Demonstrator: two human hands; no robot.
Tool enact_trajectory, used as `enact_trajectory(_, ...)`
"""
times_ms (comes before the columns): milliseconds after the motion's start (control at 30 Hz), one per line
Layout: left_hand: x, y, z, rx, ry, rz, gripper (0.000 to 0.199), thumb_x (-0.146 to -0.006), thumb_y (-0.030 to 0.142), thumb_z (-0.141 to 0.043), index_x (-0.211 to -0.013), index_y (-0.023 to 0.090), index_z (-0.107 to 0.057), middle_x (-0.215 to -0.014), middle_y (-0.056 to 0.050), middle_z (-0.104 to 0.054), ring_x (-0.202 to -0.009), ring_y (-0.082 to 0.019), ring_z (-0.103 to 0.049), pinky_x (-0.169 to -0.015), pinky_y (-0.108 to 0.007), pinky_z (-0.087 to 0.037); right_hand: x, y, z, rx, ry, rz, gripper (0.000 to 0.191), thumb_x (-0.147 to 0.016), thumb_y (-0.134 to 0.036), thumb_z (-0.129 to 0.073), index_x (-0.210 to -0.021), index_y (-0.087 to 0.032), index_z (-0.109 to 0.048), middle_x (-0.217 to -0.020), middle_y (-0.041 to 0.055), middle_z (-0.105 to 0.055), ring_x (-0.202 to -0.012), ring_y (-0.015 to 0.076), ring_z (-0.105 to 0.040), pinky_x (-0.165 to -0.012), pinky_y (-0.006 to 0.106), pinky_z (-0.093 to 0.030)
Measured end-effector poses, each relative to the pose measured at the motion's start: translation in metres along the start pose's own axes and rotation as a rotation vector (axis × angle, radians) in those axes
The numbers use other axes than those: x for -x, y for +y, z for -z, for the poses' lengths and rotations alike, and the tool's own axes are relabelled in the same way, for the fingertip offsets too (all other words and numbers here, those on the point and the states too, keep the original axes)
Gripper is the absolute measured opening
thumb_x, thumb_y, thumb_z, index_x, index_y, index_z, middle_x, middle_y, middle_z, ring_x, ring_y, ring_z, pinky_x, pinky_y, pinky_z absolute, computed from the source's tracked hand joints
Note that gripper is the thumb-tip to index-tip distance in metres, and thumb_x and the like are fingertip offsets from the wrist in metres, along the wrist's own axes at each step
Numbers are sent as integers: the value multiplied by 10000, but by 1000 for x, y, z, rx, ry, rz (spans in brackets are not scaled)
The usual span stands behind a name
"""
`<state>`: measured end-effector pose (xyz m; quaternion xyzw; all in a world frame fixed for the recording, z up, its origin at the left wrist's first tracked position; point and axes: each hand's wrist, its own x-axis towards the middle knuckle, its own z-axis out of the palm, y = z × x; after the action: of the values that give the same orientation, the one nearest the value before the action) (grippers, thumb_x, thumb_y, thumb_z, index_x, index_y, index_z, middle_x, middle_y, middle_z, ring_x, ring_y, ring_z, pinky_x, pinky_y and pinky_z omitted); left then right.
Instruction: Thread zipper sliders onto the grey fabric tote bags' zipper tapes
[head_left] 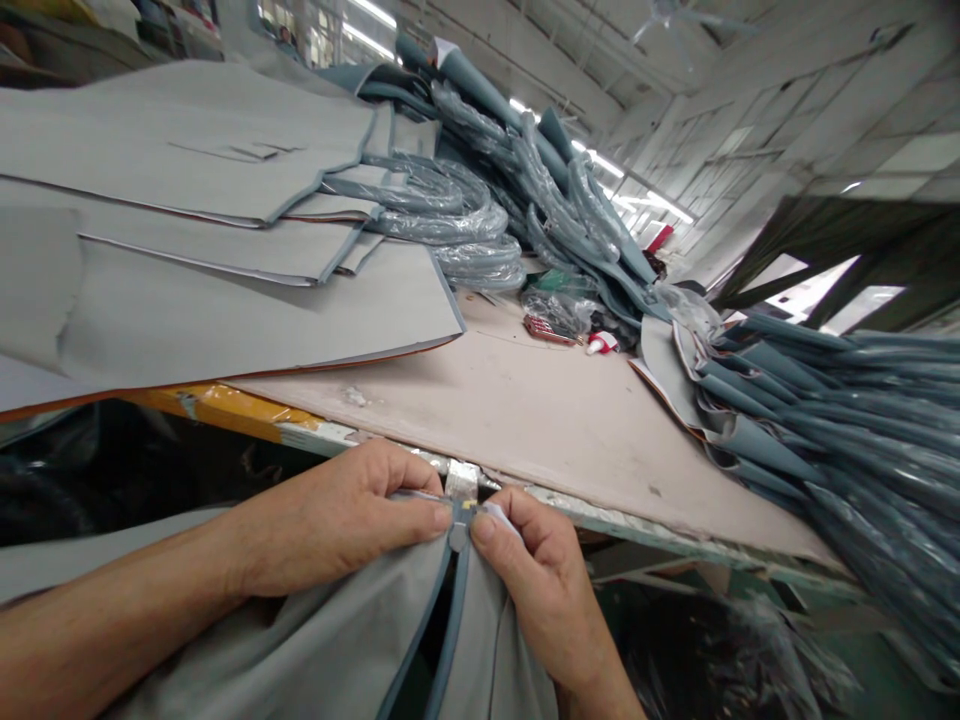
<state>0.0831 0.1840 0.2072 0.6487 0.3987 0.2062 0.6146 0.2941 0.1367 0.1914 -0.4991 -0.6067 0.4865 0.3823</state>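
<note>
A large grey sheet with blue bound edges [300, 640] hangs over the front of the table, low in the view. My left hand [360, 520] pinches one blue-edged side of it between thumb and fingers. On the other side, my right hand [529, 555] pinches the matching edge, thumb on top. Between my thumbs the two edges meet at a small pale round piece [458, 538], and below it a dark gap opens. Just behind, a shiny metal bracket [461, 480] sits at the table edge, with a small yellow spot near it.
Layered grey sheets [300, 310] cover the left of the table [525, 410]. Plastic-wrapped blue rolls [480, 220] are heaped behind, and more blue bundles [825, 420] hang off the right side. A small red-capped white bottle [602, 343] lies near a red patterned object [551, 330].
</note>
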Motion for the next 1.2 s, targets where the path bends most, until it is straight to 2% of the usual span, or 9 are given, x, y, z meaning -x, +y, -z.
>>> enact_trajectory(700,2,2,8,-58,-112,-5,368,-836,505,-651,-745,153,-593,-624,41,-391,-583,-102,-284,-514,-239,-189,-1,-9,3,38,-57,-18,366,-867,-466,-647,-698,-189,-476,-623,-53,-370,-597,106,-280,-536,254,-234)
enact_trajectory(933,2,3,10,-56,-157,-8,351,-866,488,-642,-779,150,-609,-645,42,-402,-592,-99,-286,-526,-240,-194,0,-8,6,57,-84,-27,377,-881,-482,-643,-703,-185,-493,-619,-52,-378,-592,105,-290,-531,252,-229)
enact_trajectory(1200,4,0,10,-61,-155,-22,344,-864,483,-641,-772,152,-622,-641,43,-403,-592,-102,-284,-526,-251,-187,-2,-11,6,57,-97,-41,391,-865,-500,-650,-694,-187,-489,-616,-53,-359,-588,104,-272,-520,249,-225)
